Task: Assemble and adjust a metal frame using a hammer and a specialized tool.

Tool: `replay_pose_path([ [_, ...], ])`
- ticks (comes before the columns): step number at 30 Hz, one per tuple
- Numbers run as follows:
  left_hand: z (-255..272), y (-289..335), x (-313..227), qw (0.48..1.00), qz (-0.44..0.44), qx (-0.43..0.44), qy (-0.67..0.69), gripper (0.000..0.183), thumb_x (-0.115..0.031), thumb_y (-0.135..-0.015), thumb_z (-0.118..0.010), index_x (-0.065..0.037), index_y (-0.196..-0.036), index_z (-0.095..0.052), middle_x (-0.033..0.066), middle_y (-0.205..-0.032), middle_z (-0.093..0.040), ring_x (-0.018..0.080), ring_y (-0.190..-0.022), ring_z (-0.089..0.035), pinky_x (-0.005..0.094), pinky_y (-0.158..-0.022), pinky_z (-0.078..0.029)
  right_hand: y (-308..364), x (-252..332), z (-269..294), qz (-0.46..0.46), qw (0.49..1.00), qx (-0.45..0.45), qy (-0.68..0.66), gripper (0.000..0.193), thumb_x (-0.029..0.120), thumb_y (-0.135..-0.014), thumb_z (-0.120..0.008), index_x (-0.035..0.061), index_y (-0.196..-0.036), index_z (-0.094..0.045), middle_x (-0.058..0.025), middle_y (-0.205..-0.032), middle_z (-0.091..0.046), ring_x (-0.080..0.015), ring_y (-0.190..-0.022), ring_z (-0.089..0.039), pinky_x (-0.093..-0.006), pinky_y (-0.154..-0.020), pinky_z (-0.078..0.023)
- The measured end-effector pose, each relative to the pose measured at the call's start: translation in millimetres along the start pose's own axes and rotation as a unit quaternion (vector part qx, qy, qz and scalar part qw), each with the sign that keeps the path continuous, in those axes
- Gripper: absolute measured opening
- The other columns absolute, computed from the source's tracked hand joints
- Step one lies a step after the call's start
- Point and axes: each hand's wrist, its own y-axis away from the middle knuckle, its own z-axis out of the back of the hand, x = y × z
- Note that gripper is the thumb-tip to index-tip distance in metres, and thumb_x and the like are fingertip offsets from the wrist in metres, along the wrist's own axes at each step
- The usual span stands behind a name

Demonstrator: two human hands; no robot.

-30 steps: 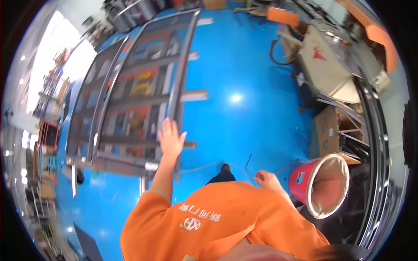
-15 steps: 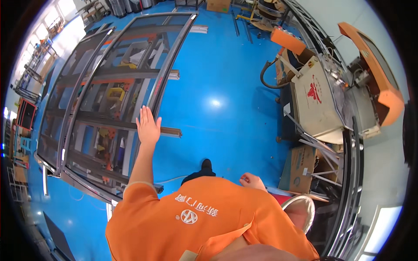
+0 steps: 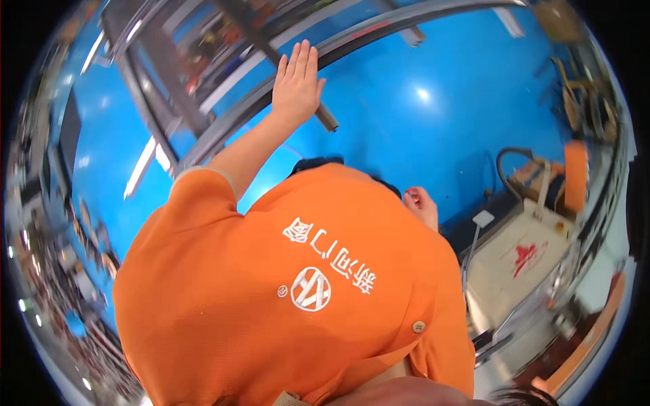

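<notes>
My left hand [image 3: 296, 86] lies flat with its fingers stretched out over the near rail of a large dark metal frame [image 3: 369, 30], which has see-through panels. Nothing is held in that hand. Just past its thumb, the end of a crossbar [image 3: 327, 120] sticks out from under the frame. Down at my right side, my right hand [image 3: 422, 205] hangs with curled fingers. Whatever those fingers hold, if anything, is too small to make out.
Blue floor [image 3: 399, 128] lies between the frame and a cream machine [image 3: 508, 271] on the right. A black hose [image 3: 504, 159] and an orange part [image 3: 575, 177] stand at that machine. A cardboard box [image 3: 558, 20] is at the far right.
My view has swung left and closer to the frame, so the frame now sits higher in view and the machine lower right. My left hand stays at the rail.
</notes>
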Motion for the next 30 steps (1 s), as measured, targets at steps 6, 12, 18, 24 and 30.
replay_pose_path([
  [6, 29.0, 59.4, -13.7, 0.981, 0.166, -0.016, -0.103, 0.062, -0.027, -0.098, -0.062, -0.005, -0.153, -0.043, 0.012, -0.161, -0.039, 0.0292, -0.15, -0.036, 0.0503, -0.123, -0.026, -81.9, 47.3, 64.9, 0.065, 0.988, 0.119, 0.073, 0.019, 0.018, -0.097, -0.067, 0.0029, -0.11, -0.068, -0.0042, -0.082, -0.062, -0.0147, -0.07, -0.052, -0.0291, -0.062, -0.043],
  [12, 35.0, 76.9, -20.0, 0.901, 0.396, 0.011, -0.174, 0.058, -0.025, -0.098, -0.062, -0.017, -0.153, -0.046, 0.0066, -0.152, -0.047, 0.0275, -0.144, -0.043, 0.0505, -0.123, -0.027, -126.7, 64.2, 125.1, 0.117, 0.963, 0.191, 0.148, 0.02, 0.018, -0.1, -0.065, 0.0015, -0.112, -0.067, -0.0032, -0.082, -0.06, -0.0131, -0.07, -0.05, -0.0287, -0.061, -0.042],
  [18, 19.7, 71.3, -18.8, 0.881, 0.435, -0.028, -0.184, 0.053, -0.02, -0.097, -0.061, -0.023, -0.149, -0.05, 0.006, -0.147, -0.05, 0.0267, -0.138, -0.048, 0.0512, -0.122, -0.029, -161.8, 57.7, 180.9, 0.14, 0.946, 0.217, 0.195, 0.021, 0.019, -0.1, -0.065, 0.0019, -0.112, -0.067, -0.0028, -0.081, -0.059, -0.012, -0.07, -0.049, -0.0286, -0.061, -0.041],
  [24, 29.5, 63.0, -13.3, 0.866, 0.432, 0.065, -0.244, 0.054, -0.014, -0.094, -0.06, -0.022, -0.146, -0.054, 0.0068, -0.144, -0.053, 0.0284, -0.133, -0.053, 0.0487, -0.121, -0.033, -183.3, 67.0, 194.0, 0.177, 0.935, 0.231, 0.203, 0.021, 0.019, -0.101, -0.065, 0.0023, -0.113, -0.067, -0.003, -0.08, -0.058, -0.0122, -0.07, -0.049, -0.029, -0.06, -0.041],
  [30, 34.1, 38.0, -13.3, 0.869, 0.444, 0.115, -0.186, 0.055, -0.013, -0.09, -0.059, -0.02, -0.144, -0.056, 0.0093, -0.138, -0.058, 0.0322, -0.125, -0.057, 0.0444, -0.12, -0.036, -202.5, 83.0, 191.8, 0.186, 0.937, 0.239, 0.175, 0.021, 0.019, -0.1, -0.065, 0.0025, -0.113, -0.067, -0.0047, -0.082, -0.061, -0.0147, -0.071, -0.053, -0.0304, -0.063, -0.045],
])
